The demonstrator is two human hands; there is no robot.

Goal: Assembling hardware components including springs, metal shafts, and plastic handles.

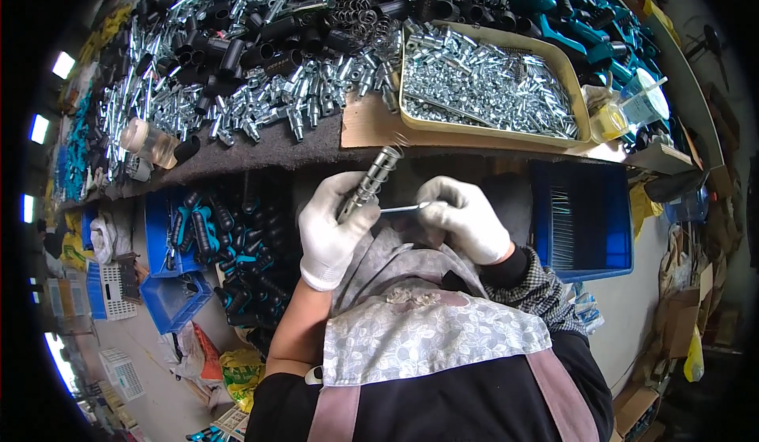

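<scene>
My left hand [326,228], in a white glove, is closed around a metal cylinder with a coil spring [376,175] over it. The cylinder tilts up and to the right, toward the bench edge. My gloved right hand [470,217] pinches a thin, bright metal rod [403,208]. The rod points left, and its tip reaches the fingers of my left hand, just beside the spring; whether it touches the cylinder I cannot tell. Both hands are above my lap, over a grey patterned apron [443,335].
Ahead, the bench holds heaped metal fittings [300,98], black sleeves [229,56] and teal parts [565,39]. A shallow yellowish tray [490,134] contains small metal pieces. A clear bottle [150,143] lies at the left edge. Blue crates [585,264] [175,304] stand below on both sides.
</scene>
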